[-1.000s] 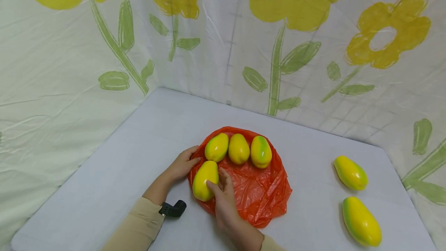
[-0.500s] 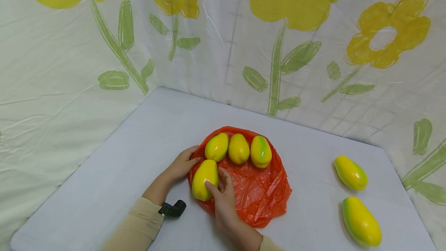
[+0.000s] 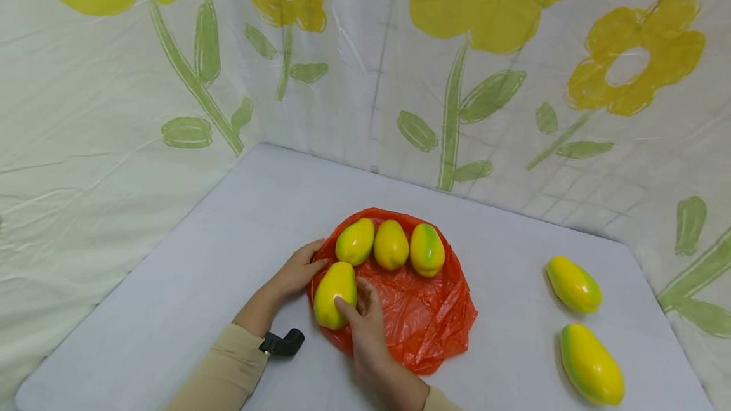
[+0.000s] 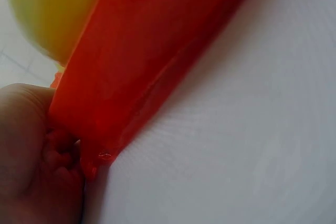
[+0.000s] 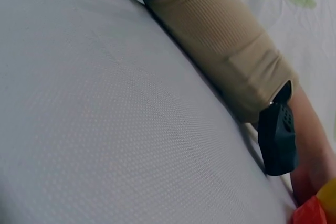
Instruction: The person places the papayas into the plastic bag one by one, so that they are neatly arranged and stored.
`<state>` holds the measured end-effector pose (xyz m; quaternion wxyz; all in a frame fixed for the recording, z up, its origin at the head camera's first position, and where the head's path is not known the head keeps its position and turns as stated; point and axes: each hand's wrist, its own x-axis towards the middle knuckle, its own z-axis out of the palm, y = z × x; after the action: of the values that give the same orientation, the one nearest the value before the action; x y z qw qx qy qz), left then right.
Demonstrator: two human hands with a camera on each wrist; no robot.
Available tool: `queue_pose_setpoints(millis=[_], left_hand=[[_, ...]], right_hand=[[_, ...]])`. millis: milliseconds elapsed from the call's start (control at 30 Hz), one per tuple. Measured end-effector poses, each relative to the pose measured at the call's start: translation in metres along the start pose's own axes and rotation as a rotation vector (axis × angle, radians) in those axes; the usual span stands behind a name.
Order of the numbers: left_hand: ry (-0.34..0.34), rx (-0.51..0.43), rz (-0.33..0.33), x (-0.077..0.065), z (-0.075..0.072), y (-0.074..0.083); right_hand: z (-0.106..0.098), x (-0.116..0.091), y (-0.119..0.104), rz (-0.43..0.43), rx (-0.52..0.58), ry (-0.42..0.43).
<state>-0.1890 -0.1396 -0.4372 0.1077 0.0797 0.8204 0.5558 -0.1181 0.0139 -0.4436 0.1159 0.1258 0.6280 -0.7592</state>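
Observation:
A red plastic bag [image 3: 419, 322] lies opened out on the table. Along its far side sit three glossy yellow-green papayas: a left one [image 3: 355, 241], a middle one [image 3: 391, 245] and a right one [image 3: 427, 250]. My left hand [image 3: 299, 269] grips the bag's left edge; in the left wrist view the thumb and curled fingers have the red film [image 4: 121, 77] between them. With my right hand [image 3: 368, 328] I hold another papaya [image 3: 334, 297] at the bag's near left, thumb on its front and fingers at its right side. The right wrist view does not show the right hand.
Two more papayas lie on the white table [image 3: 228, 221] to the right, one farther back [image 3: 573, 284] and one nearer [image 3: 592, 365]. A black device [image 3: 283, 342] is strapped to the left wrist. Flower-printed sheeting [image 3: 354, 81] stands behind the table.
The right hand and the papaya it holds have shifted very slightly to the left. The left hand, the bag and the other papayas stay where they were.

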Motion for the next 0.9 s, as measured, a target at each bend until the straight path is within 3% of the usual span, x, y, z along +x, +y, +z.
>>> queue_pose_setpoints(millis=[233,533,900], left_hand=[[0.011,0.003,0.013,0.016,0.003,-0.032],[0.012,-0.026,0.009,0.016,0.003,-0.032],[0.011,-0.029,-0.013,0.017,0.003,-0.033]], right_hand=[[-0.001,-0.001,-0.001,-0.001,-0.033,0.015],[-0.004,-0.003,-0.006,-0.065,-0.087,0.033],[-0.019,-0.008,-0.023,-0.206,-0.054,-0.012]])
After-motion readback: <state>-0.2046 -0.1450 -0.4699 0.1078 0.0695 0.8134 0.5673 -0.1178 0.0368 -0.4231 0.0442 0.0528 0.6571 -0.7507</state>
